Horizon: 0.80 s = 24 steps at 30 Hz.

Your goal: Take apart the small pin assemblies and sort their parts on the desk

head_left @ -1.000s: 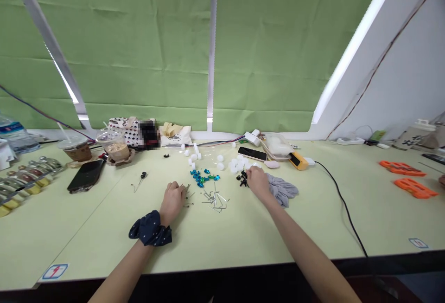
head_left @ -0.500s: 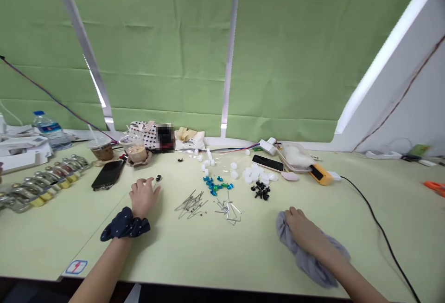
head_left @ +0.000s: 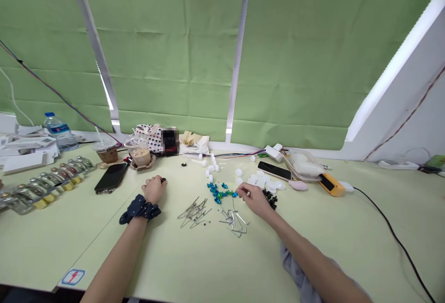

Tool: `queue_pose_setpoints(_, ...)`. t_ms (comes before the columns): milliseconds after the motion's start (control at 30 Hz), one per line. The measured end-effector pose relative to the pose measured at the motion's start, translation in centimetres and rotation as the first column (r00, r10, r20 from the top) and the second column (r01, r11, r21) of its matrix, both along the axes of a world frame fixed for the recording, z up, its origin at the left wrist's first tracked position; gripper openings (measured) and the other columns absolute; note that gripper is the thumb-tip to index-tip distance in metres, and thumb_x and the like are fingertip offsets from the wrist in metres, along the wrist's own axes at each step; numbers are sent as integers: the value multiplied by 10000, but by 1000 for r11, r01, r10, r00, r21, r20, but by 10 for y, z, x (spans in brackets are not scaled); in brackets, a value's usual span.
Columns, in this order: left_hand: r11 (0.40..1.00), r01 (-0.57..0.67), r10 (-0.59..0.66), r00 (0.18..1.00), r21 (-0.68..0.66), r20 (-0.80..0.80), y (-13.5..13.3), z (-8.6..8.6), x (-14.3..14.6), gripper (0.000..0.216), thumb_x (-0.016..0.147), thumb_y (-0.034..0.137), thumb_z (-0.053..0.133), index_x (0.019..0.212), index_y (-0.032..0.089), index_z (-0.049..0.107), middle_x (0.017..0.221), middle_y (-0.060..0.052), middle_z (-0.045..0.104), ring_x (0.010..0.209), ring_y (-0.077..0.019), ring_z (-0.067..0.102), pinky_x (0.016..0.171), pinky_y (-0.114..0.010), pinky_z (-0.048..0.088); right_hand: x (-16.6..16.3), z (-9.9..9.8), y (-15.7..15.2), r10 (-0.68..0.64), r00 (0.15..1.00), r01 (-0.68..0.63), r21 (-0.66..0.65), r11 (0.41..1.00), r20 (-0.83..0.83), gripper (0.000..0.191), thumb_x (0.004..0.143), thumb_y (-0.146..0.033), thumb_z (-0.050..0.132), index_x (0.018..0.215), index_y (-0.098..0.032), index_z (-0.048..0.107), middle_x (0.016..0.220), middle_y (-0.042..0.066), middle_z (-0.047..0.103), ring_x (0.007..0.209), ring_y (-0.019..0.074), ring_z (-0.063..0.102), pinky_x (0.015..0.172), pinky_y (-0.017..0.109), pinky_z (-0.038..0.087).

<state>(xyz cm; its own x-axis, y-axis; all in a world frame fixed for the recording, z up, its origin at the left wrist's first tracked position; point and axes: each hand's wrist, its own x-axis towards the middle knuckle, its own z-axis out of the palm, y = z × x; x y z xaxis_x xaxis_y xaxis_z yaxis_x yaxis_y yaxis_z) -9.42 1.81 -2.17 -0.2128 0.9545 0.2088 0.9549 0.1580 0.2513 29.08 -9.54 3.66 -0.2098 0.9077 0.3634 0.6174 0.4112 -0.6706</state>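
Note:
My left hand [head_left: 153, 190], a dark blue scrunchie [head_left: 139, 209] on its wrist, rests on the pale green table [head_left: 194, 266] with its fingers curled over a small black piece on a pin [head_left: 163, 180]. My right hand [head_left: 255, 198] is pinched on a small pale bead beside the blue-green beads [head_left: 219, 191] and the black beads [head_left: 270, 198]. Two heaps of metal pins [head_left: 194, 212] and bent pins [head_left: 235, 222] lie between my hands. White beads [head_left: 262, 180] lie just beyond. A grey cloth [head_left: 299, 277] lies under my right forearm.
Two phones [head_left: 111, 177] [head_left: 276, 170], iced drinks in cups [head_left: 140, 153], a row of small bottles [head_left: 45, 183], a water bottle [head_left: 60, 130], a patterned pouch [head_left: 149, 134], a yellow device [head_left: 332, 184] and a black cable [head_left: 389, 228] lie around. Green blinds hang behind.
My right hand left the grey cloth and moved forward to the beads, pinching one. My left hand slid forward onto the black pin piece. The view shifted left.

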Motion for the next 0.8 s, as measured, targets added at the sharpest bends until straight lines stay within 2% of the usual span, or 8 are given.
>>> queue_pose_setpoints(100,989,134,-137,989,64,48,5,3,18,275,865,280,323,1044,130,467,1029,-162,588,975,-299,533,809,-452,384,-13,-29,8,-63,970,61,-15,998,-236,315,851,-440,415,707,-191,543,632,18,576,551,140,508,517,243,390)
queue_pose_setpoints(167,966,224,-235,969,131,70,14,11,33,243,871,247,325,1050,128,439,1033,-154,564,949,-255,555,780,-375,416,-14,-42,7,-52,947,25,-90,996,-317,331,832,-485,438,717,-191,536,619,16,574,508,131,497,484,240,390)
queue_pose_setpoints(200,963,219,-229,972,157,53,21,15,41,226,867,231,336,1037,122,437,1025,-159,551,938,-250,561,770,-362,420,-13,-45,6,-45,937,1,-125,992,-346,338,822,-501,449,722,-189,533,609,13,570,488,125,490,467,236,386)
queue_pose_setpoints(367,971,146,-153,988,190,24,62,34,67,213,832,144,373,1030,99,439,1061,-178,493,891,-242,579,728,-339,431,-3,-43,9,-41,896,-45,-183,982,-442,352,794,-518,490,715,-177,529,577,0,548,452,100,472,446,221,382)
queue_pose_setpoints(500,970,177,-185,982,169,36,85,33,70,240,810,229,465,1011,99,482,1064,-170,502,914,-248,571,726,-320,438,5,-41,15,-54,873,-48,-196,979,-484,352,789,-512,496,726,-168,537,577,-5,547,424,84,450,428,216,372)
queue_pose_setpoints(700,955,273,-282,957,114,70,86,26,70,114,765,225,514,803,135,572,850,-95,595,821,-205,590,724,-279,437,9,-45,18,-74,865,-45,-223,974,-496,349,783,-501,507,734,-158,551,573,-3,555,423,80,459,423,209,370)
queue_pose_setpoints(800,942,316,-326,941,112,88,76,28,79,147,781,261,507,798,139,589,844,-96,619,818,-203,589,720,-278,440,9,-46,18,-75,867,-48,-232,972,-492,350,777,-506,511,740,-161,560,576,0,560,421,81,461,420,208,377)
